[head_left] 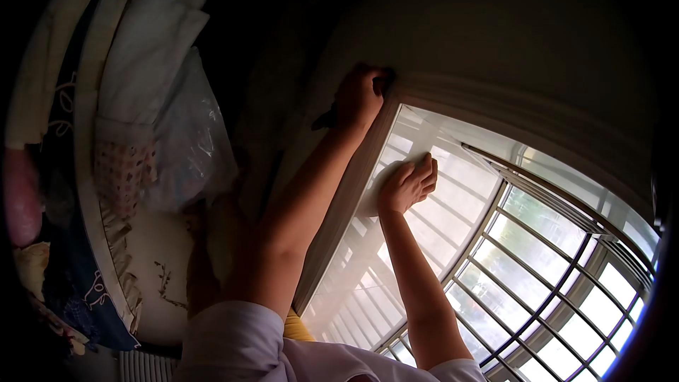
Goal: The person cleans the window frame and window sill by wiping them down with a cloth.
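Observation:
My left hand [359,97] is raised to the upper corner of the pale window frame [348,213]. Its fingers are closed round a dark object, whose ends stick out on both sides of the fist; shadow hides what kind it is. Lower and to the right, my right hand [408,185] rests against the glossy white window recess [453,201]. Its fingers are curled in, and whether anything lies under them is hidden. A soft grey shadow falls on the surface beside this hand.
Dark window bars [527,290] curve across the bright window at lower right. A metal rail [530,187] runs along the recess. At left, a clear plastic bag [194,134], white cloth [148,49] and patterned bedding [163,269] lie close by. The dim wall [509,35] spans the top.

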`<state>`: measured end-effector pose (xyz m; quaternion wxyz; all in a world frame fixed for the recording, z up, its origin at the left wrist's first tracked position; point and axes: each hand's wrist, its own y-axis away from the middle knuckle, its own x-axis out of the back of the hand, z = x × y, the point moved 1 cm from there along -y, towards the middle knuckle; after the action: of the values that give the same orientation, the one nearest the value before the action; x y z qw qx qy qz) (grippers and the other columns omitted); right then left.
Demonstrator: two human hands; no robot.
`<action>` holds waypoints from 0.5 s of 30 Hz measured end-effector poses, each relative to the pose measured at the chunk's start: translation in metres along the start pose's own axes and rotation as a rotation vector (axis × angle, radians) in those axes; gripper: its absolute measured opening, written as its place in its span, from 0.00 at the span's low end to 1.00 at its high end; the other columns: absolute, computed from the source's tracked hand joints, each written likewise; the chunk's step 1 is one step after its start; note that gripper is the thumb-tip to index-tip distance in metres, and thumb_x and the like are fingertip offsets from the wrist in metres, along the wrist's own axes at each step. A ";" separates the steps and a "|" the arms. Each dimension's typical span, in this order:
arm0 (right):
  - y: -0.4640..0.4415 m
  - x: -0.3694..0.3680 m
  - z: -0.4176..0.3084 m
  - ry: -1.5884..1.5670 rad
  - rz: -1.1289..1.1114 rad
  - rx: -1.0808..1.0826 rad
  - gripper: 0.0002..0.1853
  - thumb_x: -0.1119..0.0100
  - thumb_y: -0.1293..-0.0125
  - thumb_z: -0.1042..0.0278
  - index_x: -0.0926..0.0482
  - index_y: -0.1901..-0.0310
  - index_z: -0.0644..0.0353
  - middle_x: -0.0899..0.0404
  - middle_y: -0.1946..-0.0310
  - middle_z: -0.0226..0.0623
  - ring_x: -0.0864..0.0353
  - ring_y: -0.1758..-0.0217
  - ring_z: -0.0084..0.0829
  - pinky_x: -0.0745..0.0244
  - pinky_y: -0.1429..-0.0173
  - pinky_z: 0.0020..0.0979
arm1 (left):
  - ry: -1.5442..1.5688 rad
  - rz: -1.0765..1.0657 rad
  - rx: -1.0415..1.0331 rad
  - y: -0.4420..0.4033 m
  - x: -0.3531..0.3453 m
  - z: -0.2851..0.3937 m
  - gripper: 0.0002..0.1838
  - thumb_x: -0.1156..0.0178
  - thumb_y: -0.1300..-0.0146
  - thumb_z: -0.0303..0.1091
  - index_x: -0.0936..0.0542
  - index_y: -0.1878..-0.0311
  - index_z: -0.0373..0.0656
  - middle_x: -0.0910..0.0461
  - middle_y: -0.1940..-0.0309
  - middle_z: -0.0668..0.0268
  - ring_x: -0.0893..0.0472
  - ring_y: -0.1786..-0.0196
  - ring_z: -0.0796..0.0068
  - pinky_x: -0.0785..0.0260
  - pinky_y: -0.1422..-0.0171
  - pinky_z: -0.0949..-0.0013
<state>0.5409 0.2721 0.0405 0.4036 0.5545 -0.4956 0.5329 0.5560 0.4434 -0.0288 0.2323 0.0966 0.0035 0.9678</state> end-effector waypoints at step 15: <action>0.000 0.003 -0.002 -0.011 -0.014 0.007 0.29 0.63 0.32 0.56 0.41 0.31 0.58 0.47 0.30 0.45 0.50 0.28 0.48 0.52 0.29 0.52 | -0.154 -0.036 -0.237 -0.006 0.005 -0.005 0.08 0.41 0.50 0.22 0.17 0.68 0.47 0.21 0.65 0.62 0.21 0.60 0.57 0.27 0.58 0.60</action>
<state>0.5399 0.2737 0.0436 0.4026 0.5624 -0.4920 0.5287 0.5538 0.4511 -0.0331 0.2589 0.1422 -0.1270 0.9469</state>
